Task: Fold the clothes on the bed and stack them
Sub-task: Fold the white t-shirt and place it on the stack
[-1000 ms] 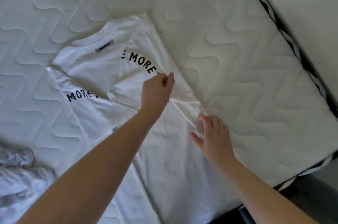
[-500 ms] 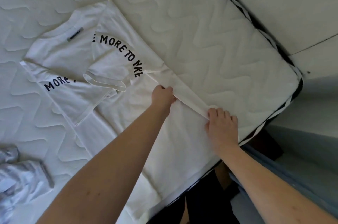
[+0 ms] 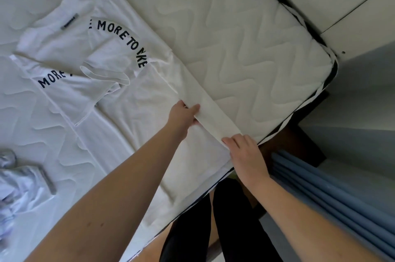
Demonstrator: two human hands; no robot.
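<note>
Pinching the folded side strip of the white T-shirt [image 3: 132, 116], the left hand [image 3: 181, 115] grips it with thumb over curled fingers, while the right hand [image 3: 245, 152] holds the strip's lower end, fingers curled close together. The shirt lies flat on the mattress [image 3: 245, 47], its hem near the bed's edge. The strip could sag or twist between the hands and crease the fold crookedly. A pull toward the edge might drag the hem off. The grey garment [image 3: 19, 180] waits unfolded, well apart.

- One white T-shirt [image 3: 132, 112] lay on one bed [image 3: 245, 47].
- One crumpled grey garment [image 3: 19, 182] sat at the left edge.
- Two hands were in view.
</note>
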